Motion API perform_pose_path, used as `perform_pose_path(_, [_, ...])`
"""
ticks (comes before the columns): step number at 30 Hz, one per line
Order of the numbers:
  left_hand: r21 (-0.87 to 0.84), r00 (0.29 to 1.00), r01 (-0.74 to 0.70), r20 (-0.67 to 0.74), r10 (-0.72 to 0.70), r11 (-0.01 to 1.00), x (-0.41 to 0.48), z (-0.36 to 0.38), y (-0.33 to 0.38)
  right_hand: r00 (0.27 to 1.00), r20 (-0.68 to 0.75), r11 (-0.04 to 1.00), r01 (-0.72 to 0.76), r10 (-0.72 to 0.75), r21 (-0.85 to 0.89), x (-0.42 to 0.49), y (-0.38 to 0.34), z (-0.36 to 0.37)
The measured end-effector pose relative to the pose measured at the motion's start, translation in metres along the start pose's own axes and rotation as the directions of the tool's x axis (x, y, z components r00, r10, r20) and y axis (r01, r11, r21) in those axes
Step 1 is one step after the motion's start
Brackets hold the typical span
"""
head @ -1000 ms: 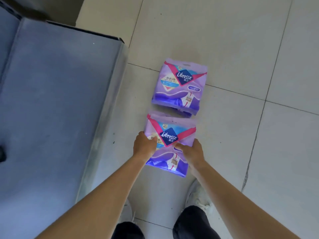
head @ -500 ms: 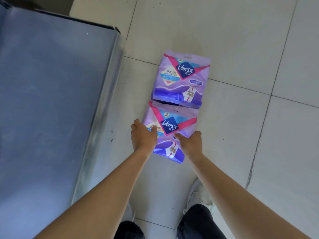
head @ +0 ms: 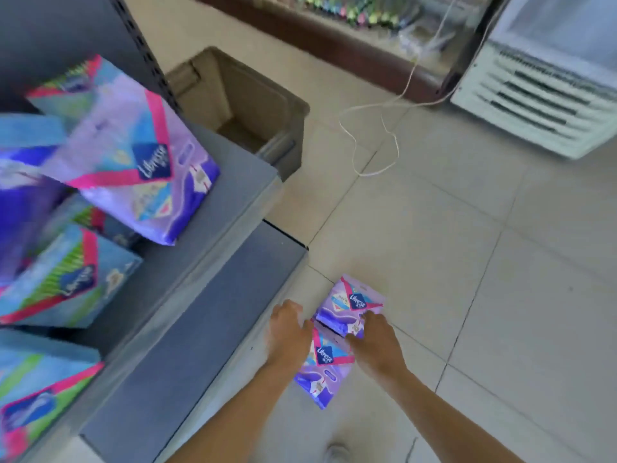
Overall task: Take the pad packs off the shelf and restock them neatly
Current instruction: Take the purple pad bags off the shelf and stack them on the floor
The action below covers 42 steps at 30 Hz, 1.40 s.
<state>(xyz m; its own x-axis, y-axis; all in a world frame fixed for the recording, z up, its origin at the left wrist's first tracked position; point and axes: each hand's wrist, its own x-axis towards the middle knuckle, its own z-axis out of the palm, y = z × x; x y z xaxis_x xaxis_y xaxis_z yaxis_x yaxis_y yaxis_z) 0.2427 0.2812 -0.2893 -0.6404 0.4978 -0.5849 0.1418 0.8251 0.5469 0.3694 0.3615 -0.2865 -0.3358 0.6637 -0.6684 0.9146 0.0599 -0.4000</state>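
Observation:
Two purple Libresse pad packs lie end to end on the tiled floor beside the shelf base. The near pack point(head: 324, 361) sits between my hands, and the far pack point(head: 351, 301) touches its top edge. My left hand point(head: 287, 332) rests against the near pack's left side with its fingers stretched forward. My right hand point(head: 377, 344) lies across the seam between the two packs, fingertips on the far pack's lower edge. Another purple pack point(head: 133, 155) leans on the grey shelf point(head: 213, 202) at the upper left. The frame is motion-blurred.
Blue-green pad packs point(head: 63, 282) fill the shelf levels on the left. An open cardboard box point(head: 240, 95) stands behind the shelf end. A white cable point(head: 367, 142) trails over the floor towards a white cooler point(head: 541, 91). My shoe point(head: 337, 452) is below the packs.
The camera has swung up and left, bringing the stocked shelves, box and cooler into view. My hands have slid forward along the near pack, the right one reaching the far pack.

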Motion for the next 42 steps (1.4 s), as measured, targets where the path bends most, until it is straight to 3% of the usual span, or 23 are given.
perform_pose_path(4, [-0.092, 0.991, -0.064, -0.127, 0.052, 0.994, -0.043, -0.089, 0.045, 0.960, -0.019, 0.926, 0.264, -0.279, -0.269, -0.032, -0.089, -0.066])
perform_pose_path(9, [-0.182, 0.931, -0.102, -0.363, 0.030, 0.978, -0.085, -0.183, 0.046, 0.819, -0.014, 0.742, 0.513, -0.574, -0.431, -0.083, -0.190, -0.085])
perform_pose_path(15, [-0.264, 0.823, -0.099, -0.564, -0.070, 0.959, -0.144, -0.265, -0.027, 0.684, 0.128, 0.605, 0.704, -0.718, -0.371, -0.146, -0.271, -0.034])
perform_pose_path(23, [-0.322, 0.669, 0.081, -0.684, -0.290, 0.943, -0.184, -0.344, -0.175, 0.516, 0.269, 0.438, 0.847, -0.813, -0.301, -0.198, -0.328, 0.069])
perform_pose_path(32, [-0.477, 0.544, 0.338, -0.605, -0.581, 0.812, -0.217, -0.352, -0.315, 0.393, 0.341, 0.340, 0.918, -0.854, -0.206, -0.246, -0.357, 0.175])
perform_pose_path(37, [-0.577, 0.568, 0.476, -0.375, -0.733, 0.664, -0.204, -0.340, -0.354, 0.338, 0.377, 0.323, 0.941, -0.862, -0.104, -0.260, -0.367, 0.224])
perform_pose_path(39, [-0.714, 0.594, 0.427, -0.241, -0.767, 0.555, -0.193, -0.338, -0.355, 0.325, 0.415, 0.307, 0.945, -0.850, -0.113, -0.258, -0.363, 0.235])
perform_pose_path(42, [-0.892, 0.677, 0.221, -0.151, -0.720, 0.395, -0.180, -0.333, -0.350, 0.316, 0.468, 0.283, 0.949, -0.825, -0.141, -0.251, -0.361, 0.240])
